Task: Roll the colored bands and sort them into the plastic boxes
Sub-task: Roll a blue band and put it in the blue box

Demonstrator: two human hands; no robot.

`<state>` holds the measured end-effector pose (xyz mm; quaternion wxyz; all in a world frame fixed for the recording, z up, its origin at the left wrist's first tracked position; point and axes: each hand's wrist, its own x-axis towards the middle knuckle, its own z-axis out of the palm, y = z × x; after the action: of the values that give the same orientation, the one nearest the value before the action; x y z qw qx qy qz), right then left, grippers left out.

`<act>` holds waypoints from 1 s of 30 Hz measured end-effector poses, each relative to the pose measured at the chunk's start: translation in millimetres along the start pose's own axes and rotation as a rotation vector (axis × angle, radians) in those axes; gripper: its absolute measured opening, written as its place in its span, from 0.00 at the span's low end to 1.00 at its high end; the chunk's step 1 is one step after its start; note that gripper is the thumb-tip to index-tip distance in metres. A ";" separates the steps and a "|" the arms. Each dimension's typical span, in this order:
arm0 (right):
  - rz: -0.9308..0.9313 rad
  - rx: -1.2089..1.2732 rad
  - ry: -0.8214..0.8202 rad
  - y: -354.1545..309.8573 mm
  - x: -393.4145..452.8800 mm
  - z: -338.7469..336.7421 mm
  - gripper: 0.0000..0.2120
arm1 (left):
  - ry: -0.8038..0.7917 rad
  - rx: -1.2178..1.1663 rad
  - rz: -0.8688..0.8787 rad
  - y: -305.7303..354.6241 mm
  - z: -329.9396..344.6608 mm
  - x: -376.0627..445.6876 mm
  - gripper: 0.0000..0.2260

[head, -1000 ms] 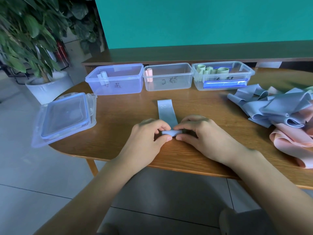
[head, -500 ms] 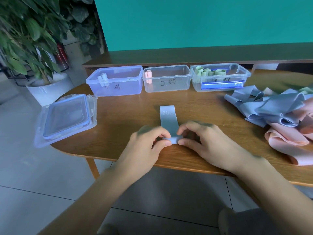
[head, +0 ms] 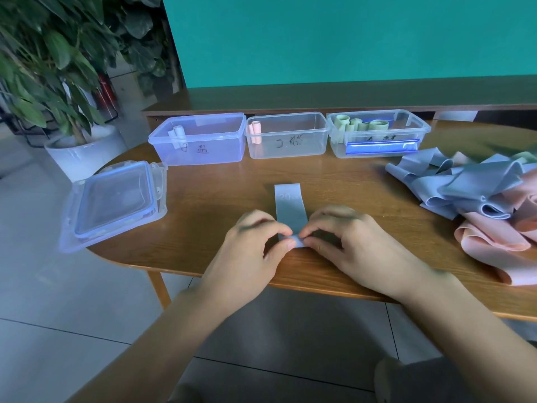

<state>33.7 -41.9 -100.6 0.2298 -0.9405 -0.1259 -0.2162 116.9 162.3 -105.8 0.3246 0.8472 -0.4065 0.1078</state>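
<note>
On the brown wooden surface, the flat grey-blue elastic band lies just in front of the middle clear plastic box. Left hand and right hand each keep a pinching grip clamped on its rolled near end.

Wooden table, rounded at its left end. Along the far edge sit three open boxes in a row: blue box, clear box, third box, nearly touching. Stacked lids lie at the left end, overhanging the edge. A blue band lies flat mid-table. On the right, a heap of blue and pink bands.
</note>
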 end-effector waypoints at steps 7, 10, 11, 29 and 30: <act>0.052 0.007 -0.041 7.9 7.6 0.7 0.09 | -0.013 0.057 0.011 -2.3 2.1 5.2 0.13; 0.060 0.025 -0.045 9.6 10.4 0.6 0.09 | -0.013 0.032 0.017 -0.1 1.0 6.8 0.08; 0.065 0.033 -0.045 10.6 10.7 0.6 0.09 | -0.003 0.036 0.016 0.6 0.9 7.8 0.06; 0.113 -0.051 -0.061 13.8 16.2 6.3 0.14 | -0.035 0.091 -0.034 -9.0 6.4 19.7 0.17; 0.124 -0.053 -0.069 13.8 16.8 6.3 0.15 | -0.025 0.085 -0.026 -8.5 6.1 20.4 0.16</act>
<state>55.2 -48.5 -103.2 0.2134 -0.9591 -0.0695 -0.1723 136.0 149.7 -105.3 0.2847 0.8666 -0.3947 0.1101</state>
